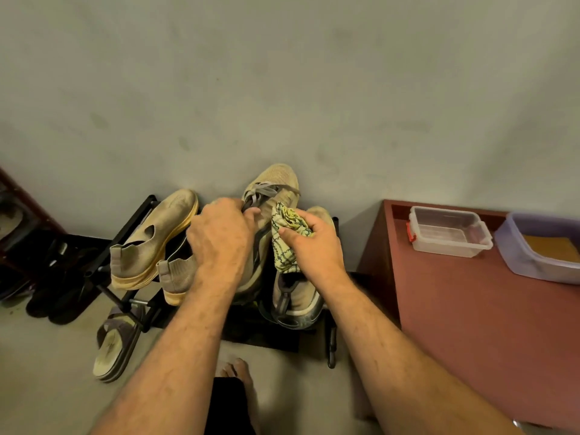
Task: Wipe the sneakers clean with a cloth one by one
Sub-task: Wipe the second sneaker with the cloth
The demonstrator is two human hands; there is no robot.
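Fingers [251, 215] of the left hand [219, 233] curl into the laced opening of a tan sneaker [276, 180], gripping it and holding it toe-up against the wall [282, 73]. Fingers [287, 232] of the right hand [314, 243] pinch a bunched green-and-yellow checked cloth [285, 237], which lies against the sneaker's right side, just beside the laces.

Behind everything, the grey wall fills the upper half of the view. To the right stands a dark red table [470, 324], carrying a purple tub [533, 262] and, to its left, a smaller clear plastic box [448, 230] with a red clasp. Below the hands sits a black shoe rack [138, 211] on the floor [47, 356]. On its left part rest two beige slip-on shoes [150, 243] with yellow soles, heels toward the camera. A second tan sneaker [298, 296] lies on the rack under the right wrist. A grey sandal [116, 343] leans at the rack's lower left, and dark shoes [62, 277] lie farther left. A bare foot [235, 368] shows at the bottom.
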